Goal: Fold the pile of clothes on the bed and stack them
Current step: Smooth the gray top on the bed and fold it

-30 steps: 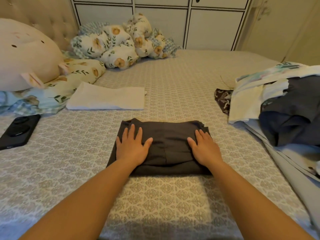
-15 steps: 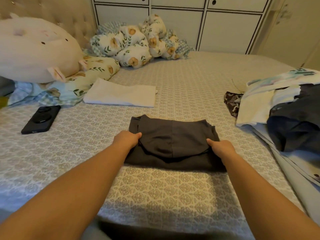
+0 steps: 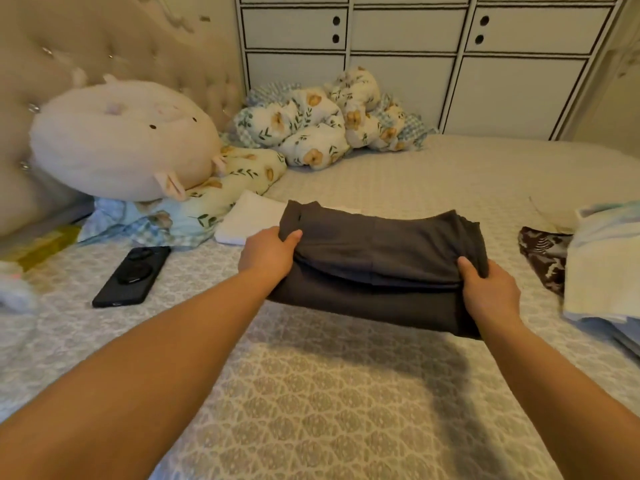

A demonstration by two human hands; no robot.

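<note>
Folded dark garment (image 3: 377, 268) held at frame center above the bed (image 3: 311, 393), left hand (image 3: 268, 255) and right hand (image 3: 488, 292) gripping its ends; best kept level and lowered squarely onto the white folded cloth (image 3: 251, 218) at center left.

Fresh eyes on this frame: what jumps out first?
The folded dark grey garment, centre frame, gripped at its ends by the left hand and right hand and seemingly lifted above the patterned beige bedspread. Next, the big round cream plush pig pillow against the headboard at left. A black phone lies face down below it, and the unfolded clothes pile sits at the right edge.
</note>
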